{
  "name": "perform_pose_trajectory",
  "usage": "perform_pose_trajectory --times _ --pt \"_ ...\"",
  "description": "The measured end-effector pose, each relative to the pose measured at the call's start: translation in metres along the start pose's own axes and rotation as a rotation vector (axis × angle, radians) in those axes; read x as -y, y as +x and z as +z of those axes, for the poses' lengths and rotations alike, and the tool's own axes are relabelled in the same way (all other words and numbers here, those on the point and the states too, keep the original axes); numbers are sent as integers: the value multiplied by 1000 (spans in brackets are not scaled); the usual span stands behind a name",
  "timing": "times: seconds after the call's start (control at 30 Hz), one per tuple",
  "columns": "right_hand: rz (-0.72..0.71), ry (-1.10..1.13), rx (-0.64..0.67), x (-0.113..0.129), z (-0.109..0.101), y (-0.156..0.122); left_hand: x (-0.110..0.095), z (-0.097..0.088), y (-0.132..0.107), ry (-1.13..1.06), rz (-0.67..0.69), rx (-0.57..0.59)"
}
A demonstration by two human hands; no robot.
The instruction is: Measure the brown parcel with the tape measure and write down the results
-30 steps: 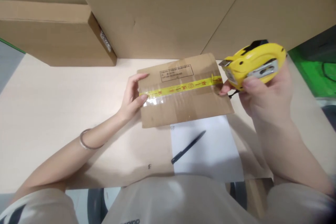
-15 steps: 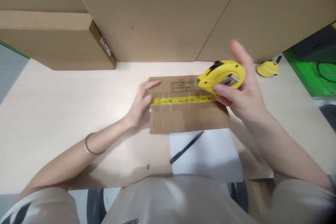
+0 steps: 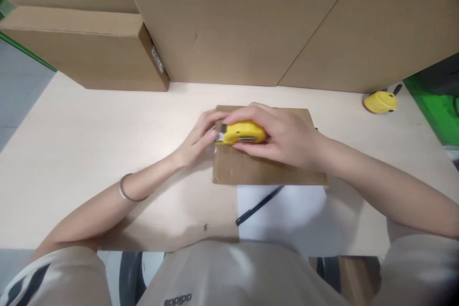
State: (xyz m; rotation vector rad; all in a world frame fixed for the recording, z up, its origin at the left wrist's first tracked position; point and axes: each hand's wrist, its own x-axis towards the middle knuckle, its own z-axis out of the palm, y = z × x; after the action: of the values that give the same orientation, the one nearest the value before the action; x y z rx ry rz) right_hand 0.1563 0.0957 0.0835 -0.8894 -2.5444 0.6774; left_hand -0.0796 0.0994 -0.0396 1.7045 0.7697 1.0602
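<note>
A small brown cardboard box (image 3: 233, 167) lies flat in front of me. My left hand (image 3: 201, 136) grips the box's left edge, its thumb close to the metal tip of a tape measure. That yellow tape measure (image 3: 247, 131) is in my right hand (image 3: 287, 136), whose fingers wrap round its case above the box. The case is near the box's left edge. My right hand and forearm cover much of the box's top, including its printed label and yellow tape strip. Whether my left fingers also touch the tape's tip, I cannot tell.
Large cardboard boxes (image 3: 229, 28) stand along the back of the table (image 3: 172, 129). A flatter carton (image 3: 107, 62) is at the back left. White paper (image 3: 283, 220) with a black pen (image 3: 256, 206) lies in front of the small box. A yellow object (image 3: 380, 101) with black parts sits back right.
My right hand has brought the tape measure left and down from the box's right side to its left edge. My left hand stays at that edge. The view has shifted slightly.
</note>
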Motion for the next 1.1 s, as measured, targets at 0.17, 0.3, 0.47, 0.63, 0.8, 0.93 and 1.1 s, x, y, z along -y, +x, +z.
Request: perform_pose_trajectory --times 0.17,0.3,0.47,0.63,0.8,0.93,1.1 --pt "215 109 -94 -33 -44 -72 0 -4 3 35 73 42" --pt "392 70 -204 -59 -68 -130 0 -2 4 -6 59 35" --pt "442 95 -229 -67 -61 -149 0 -3 2 27 35 21" --pt "458 62 -231 -63 -52 -148 0 -5 2 35 26 29" --pt "447 -135 -127 -54 -71 -145 -1 -4 2 45 22 16" --pt "281 -155 -15 -36 -73 -101 0 -6 2 38 14 21" --pt "32 -198 20 -6 -25 -15 3 -2 1 -41 -38 -27"
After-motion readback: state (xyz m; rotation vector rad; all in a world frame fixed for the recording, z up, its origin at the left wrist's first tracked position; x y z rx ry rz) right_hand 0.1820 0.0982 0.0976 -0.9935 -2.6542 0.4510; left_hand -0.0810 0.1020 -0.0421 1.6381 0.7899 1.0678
